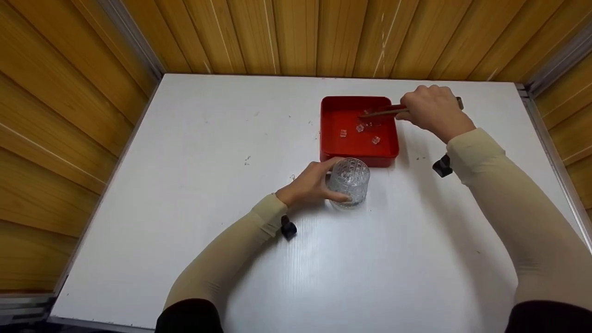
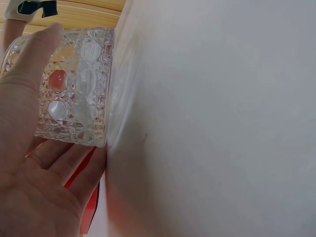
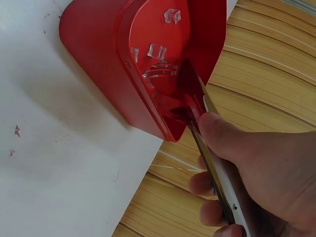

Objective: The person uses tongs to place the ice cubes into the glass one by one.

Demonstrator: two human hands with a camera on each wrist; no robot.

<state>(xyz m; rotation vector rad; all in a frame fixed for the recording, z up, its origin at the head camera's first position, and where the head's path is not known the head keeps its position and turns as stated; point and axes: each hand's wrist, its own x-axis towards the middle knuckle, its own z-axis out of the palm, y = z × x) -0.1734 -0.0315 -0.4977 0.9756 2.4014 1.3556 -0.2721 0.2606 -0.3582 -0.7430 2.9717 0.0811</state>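
Observation:
A clear cut-glass tumbler [image 1: 350, 182] stands upright on the white table, close to the near side of the red box [image 1: 358, 159]. My left hand [image 1: 314, 185] holds the tumbler from the left, thumb on the near side and fingers on the far side; its patterned wall [image 2: 74, 84] fills the upper left of the left wrist view. My right hand [image 1: 434, 111] grips metal tongs [image 3: 217, 173] over the box's right wall. The tongs' tips reach down inside the box, close to several small clear cubes such as an ice-like cube [image 3: 172, 16].
The white table [image 1: 208, 162] carries small scattered specks and droplets. Wood-panelled walls [image 1: 296, 37] rise behind it and at both sides. Each wrist wears a small black camera, like the left one [image 1: 288, 228].

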